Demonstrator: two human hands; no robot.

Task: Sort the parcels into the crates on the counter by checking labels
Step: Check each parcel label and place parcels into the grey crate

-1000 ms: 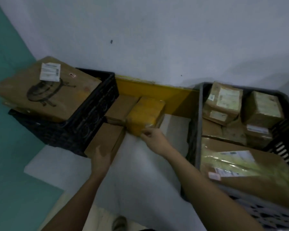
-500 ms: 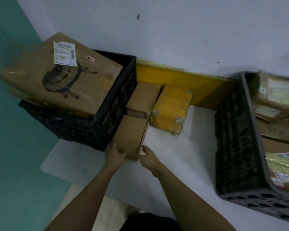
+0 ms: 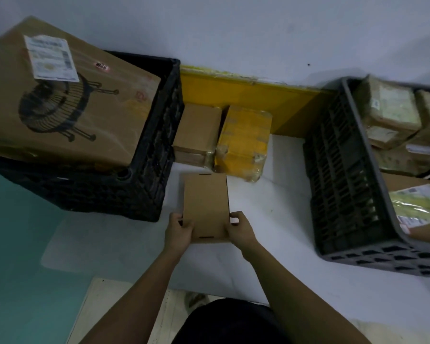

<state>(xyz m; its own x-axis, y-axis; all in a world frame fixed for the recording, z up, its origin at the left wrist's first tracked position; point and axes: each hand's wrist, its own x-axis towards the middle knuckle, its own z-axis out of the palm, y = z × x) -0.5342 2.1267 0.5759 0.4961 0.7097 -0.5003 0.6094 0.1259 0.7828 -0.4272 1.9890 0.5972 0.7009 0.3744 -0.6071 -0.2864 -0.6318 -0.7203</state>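
Between the two crates, above the counter (image 3: 271,194): one plain brown parcel (image 3: 206,207), your left hand (image 3: 178,232) and right hand (image 3: 241,230) gripping its near corners, fingers (image 3: 235,216) curled over the edges.

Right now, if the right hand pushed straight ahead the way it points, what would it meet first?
Probably the yellow-wrapped parcel, beyond the small brown box the right hand grips; depth is uncertain.
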